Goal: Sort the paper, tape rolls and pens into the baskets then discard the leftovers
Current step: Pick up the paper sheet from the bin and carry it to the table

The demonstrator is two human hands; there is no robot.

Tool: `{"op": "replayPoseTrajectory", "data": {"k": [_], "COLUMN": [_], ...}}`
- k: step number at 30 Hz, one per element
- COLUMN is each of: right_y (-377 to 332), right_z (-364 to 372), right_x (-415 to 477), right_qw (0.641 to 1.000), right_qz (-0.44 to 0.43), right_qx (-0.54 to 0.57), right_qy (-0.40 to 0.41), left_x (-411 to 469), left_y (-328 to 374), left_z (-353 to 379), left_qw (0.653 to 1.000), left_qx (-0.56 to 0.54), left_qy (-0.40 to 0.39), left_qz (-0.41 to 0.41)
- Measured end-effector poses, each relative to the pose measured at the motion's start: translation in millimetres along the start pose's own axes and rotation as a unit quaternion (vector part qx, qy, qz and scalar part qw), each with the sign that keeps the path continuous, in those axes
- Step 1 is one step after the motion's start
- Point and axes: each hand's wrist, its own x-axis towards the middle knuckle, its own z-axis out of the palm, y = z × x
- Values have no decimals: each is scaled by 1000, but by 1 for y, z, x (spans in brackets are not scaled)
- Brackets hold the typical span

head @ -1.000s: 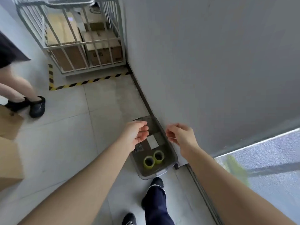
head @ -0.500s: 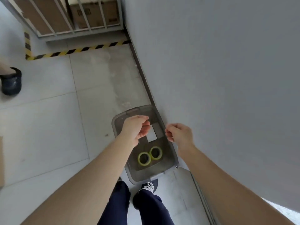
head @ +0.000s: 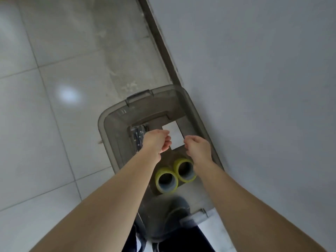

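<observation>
While both arms reach down over the bin (head: 104, 135), the left hand (head: 157, 140) and right hand (head: 198, 148) hang just apart above its middle, fingers loosely curled inward, and nothing shows in either grasp. Grey and see-through, the bin stands on the floor (head: 54, 124) with one long side against the wall (head: 254, 88), a latch on its far end. Inside, a white paper (head: 174, 136) lies flat between and just beyond the two hands. Left of it, partly under the left hand, lies a clear packet of what look like pens (head: 137, 136), too blurred to count. Nearer the person, two yellow tape rolls (head: 164, 170) lie touching side by side with their holes facing up, the right wrist covering part of one. A blurred grey shoe (head: 174, 211) shows at the bin's near end.
</observation>
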Motion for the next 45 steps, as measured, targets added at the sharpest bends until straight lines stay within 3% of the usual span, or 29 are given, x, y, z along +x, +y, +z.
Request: {"op": "replayPoseTrajectory", "data": {"k": [3,9,14,18,22,27,36,40,45], "right_y": [30,74,100,112,120,121,116,103,80], "right_z": [24,47,62,72,77,78,75,70,64], "right_x": [53,139,182,201,205,205,201,189,152], "right_qw": [1000,996,993,995,995,994,989,988,997], "right_qz": [-2,41,58,44,16,0,-6,-20,-43], "right_qx": [-22,-51,-69,-70,-90,-107,-138,-129,-58], "right_qy": [-21,-61,-73,-63,-45,-35,-56,-80,-41], "left_x": [64,168,223,246,255,257,251,233,187], "left_y": [-25,-72,-97,-109,-113,-114,-110,-97,-74], "left_z": [11,30,50,64,70,73,72,48,27], "left_qw": [998,999,998,999,995,996,990,994,992], "left_qx": [44,41,47,7,7,28,46,48,53], "left_qy": [-43,-31,9,54,99,90,107,64,-2], "left_qz": [6,-10,-31,6,16,5,76,79,113]}}
